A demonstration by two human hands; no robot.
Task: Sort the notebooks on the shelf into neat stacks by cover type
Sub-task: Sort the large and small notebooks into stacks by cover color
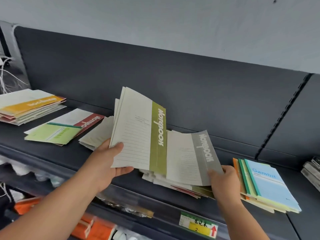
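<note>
My left hand [113, 161] grips a few cream notebooks with an olive-green spine band [138, 132], lifted and tilted above the dark shelf [72, 153]. My right hand [225, 182] pinches the corner of a cream notebook with a grey band [192, 158], bending it up off a loose pile [180, 186]. A stack topped by a yellow-band notebook [29, 105] lies far left. A red-band notebook [81, 121] lies under a light green one [52, 134]. A stack of pastel "Gambit" notebooks [266, 184] sits at the right.
Another cream pile [97, 135] lies behind my left hand. The shelf's dark back panel [173, 80] rises behind. A price label [199, 226] sits on the front rail. Orange packages [93, 227] fill the shelf below. Dark booklets [311, 170] lie at the far right edge.
</note>
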